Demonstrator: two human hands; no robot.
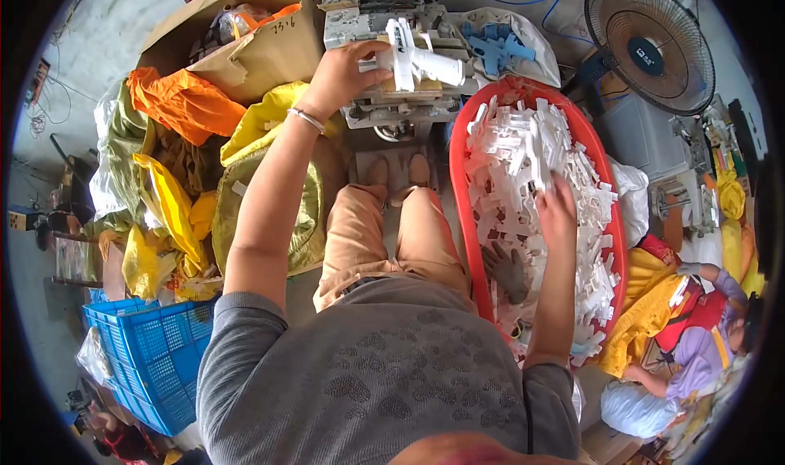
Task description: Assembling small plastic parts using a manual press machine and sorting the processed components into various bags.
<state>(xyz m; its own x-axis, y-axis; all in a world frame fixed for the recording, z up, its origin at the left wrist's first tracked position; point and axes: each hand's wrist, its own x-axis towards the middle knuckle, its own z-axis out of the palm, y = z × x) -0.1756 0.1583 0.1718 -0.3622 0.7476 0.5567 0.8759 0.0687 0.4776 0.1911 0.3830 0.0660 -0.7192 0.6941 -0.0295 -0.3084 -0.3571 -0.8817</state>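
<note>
At the far middle, my left hand (350,79) is closed on a white plastic toy gun (417,62) by its left end. The toy gun lies over the bed of a metal machine (376,25). On my right, a long red tub (459,211) is heaped with white plastic toy gun pieces (585,244). Above that heap my right hand (558,211) pinches the near end of a white plastic piece (537,162); its exact shape is hard to make out. A grey glove (505,273) lies on the pieces in the tub.
Left stand a cardboard box (274,60), yellow and green sacks (270,211) and a blue crate (155,367). A white bag with blue toy guns (499,49) sits beyond the tub, near a black fan (650,52). Another person (703,342) sits at the right.
</note>
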